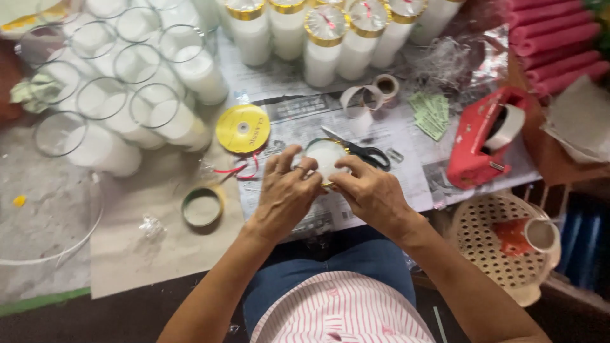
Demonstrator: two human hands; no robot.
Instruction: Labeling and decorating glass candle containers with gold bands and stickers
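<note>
Both hands meet over a white candle in a glass (325, 157) with a gold band at its rim, held just above the newspaper-covered table edge. My left hand (286, 194) wraps its left side, fingers on the rim. My right hand (372, 194) pinches the right side of the rim. A thin red ribbon (238, 170) trails to the left of my left hand. Black-handled scissors (362, 151) lie just behind the candle. A yellow ribbon spool (243, 128) lies flat behind my left hand.
Several glass candles (127, 89) stand at the back left, and gold-trimmed ones (324, 44) at the back middle. A red tape dispenser (486, 136), tape rolls (375, 92), green paper slips (432, 114), a loose round lid (202, 207) and a perforated basket (502, 244) surround the work spot.
</note>
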